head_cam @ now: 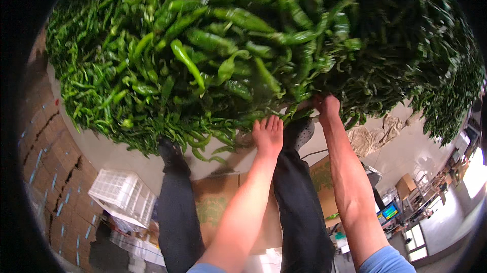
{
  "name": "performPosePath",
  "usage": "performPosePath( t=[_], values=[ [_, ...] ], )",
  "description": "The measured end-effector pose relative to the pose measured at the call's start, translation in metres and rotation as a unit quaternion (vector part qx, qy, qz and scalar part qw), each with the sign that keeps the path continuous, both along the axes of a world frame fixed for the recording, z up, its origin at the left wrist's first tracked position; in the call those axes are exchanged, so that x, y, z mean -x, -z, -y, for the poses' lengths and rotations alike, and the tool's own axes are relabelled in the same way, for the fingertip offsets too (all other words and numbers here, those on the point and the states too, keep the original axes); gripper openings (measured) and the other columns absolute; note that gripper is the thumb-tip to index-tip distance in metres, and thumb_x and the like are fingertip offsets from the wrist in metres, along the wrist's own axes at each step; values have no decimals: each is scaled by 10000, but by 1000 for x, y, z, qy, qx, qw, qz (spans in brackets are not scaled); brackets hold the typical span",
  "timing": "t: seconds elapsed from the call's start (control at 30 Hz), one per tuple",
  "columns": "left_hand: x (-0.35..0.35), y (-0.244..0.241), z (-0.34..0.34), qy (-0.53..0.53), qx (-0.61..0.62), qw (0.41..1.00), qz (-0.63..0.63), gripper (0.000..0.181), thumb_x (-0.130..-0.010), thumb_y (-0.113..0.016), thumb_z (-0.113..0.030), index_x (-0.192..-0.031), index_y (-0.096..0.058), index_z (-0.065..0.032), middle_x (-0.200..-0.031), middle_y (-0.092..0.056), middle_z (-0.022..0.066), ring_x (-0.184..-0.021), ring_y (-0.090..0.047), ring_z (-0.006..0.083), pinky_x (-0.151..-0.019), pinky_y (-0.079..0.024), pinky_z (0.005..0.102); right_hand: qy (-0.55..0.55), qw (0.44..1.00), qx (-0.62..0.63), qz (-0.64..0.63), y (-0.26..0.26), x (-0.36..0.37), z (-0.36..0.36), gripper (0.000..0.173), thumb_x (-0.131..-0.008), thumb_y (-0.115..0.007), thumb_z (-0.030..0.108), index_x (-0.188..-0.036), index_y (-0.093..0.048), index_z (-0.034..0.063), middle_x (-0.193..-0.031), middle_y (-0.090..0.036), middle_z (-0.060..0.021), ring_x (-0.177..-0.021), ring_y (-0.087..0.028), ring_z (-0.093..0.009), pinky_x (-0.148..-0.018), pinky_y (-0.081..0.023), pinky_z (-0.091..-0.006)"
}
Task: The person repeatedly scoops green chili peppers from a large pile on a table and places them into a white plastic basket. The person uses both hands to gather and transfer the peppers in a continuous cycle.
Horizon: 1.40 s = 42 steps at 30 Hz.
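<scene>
A big heap of green chili peppers [213,41] fills the upper part of the view. At its near edge, my left hand [268,134] lies back up, its fingers slightly spread against the lowest peppers. What is under the palm stays hidden. To the right, my right hand [328,107] reaches into the shadowed edge of the heap with curled fingers. Its fingertips are out of sight among the peppers, so a hold on one cannot be made out. Between the hands a dark dotted sock [302,132] on my foot touches the heap.
Below the heap, a cardboard box [217,200] with green print sits between my legs. A white plastic crate [121,193] stands left, near stacked brown cartons [57,151]. Crumpled beige cloth [371,138] lies right on the pale floor, and a device with a lit screen [389,211] stands farther back.
</scene>
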<state>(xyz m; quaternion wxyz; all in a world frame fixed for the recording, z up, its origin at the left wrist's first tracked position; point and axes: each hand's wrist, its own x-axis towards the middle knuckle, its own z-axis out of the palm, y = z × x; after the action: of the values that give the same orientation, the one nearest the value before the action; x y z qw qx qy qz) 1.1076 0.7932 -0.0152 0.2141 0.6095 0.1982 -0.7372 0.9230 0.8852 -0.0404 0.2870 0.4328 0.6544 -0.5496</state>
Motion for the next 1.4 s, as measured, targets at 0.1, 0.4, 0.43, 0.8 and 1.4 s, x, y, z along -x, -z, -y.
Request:
performPosePath(
  t=[0.1,0.4,0.43,0.8,1.4],
  values=[
    [4,19,6,-48,-58,995,62,757,-994,-417,-449,-1524,-99,-12,-1552,-244,200,-1407,-310,330,-1166,-253,470,-154,985,-66,27,-8,10,15,245,-910,-620,261,-941,-643,20,-754,-614,-51,-637,-582,-170,-579,-460,-324],
    [35,21,27,-90,-54,991,82,598,-935,-419,-522,-1305,-415,-52,-1372,-445,111,-1317,-368,296,-1155,-184,452,-78,982,166,-35,-29,42,39,209,-932,-544,192,-1035,-605,20,-956,-641,-66,-859,-615,-187,-779,-504,-354],
    [36,20,29,-68,-69,993,65,615,-931,-410,-546,-1301,-423,-55,-1376,-452,114,-1331,-363,307,-1158,-182,465,-19,983,183,10,-30,41,41,202,-942,-544,183,-1055,-594,24,-1005,-639,-81,-904,-616,-210,-825,-512,-375],
    [34,17,38,-51,-35,997,46,723,-925,-323,-663,-1265,-399,-29,-1344,-397,136,-1312,-336,314,-1157,-132,504,-77,969,226,68,-4,28,70,227,-915,-632,236,-1097,-634,100,-983,-667,-43,-869,-645,-218,-730,-534,-387],
    [4,2,122,-129,125,977,-116,427,-928,-456,-439,-1147,-646,-126,-1114,-683,46,-1030,-632,257,-902,-513,436,-143,910,379,84,22,-4,51,491,-891,-649,442,-1265,-591,128,-1254,-628,-57,-1107,-605,-274,-961,-500,-470]
  ],
)
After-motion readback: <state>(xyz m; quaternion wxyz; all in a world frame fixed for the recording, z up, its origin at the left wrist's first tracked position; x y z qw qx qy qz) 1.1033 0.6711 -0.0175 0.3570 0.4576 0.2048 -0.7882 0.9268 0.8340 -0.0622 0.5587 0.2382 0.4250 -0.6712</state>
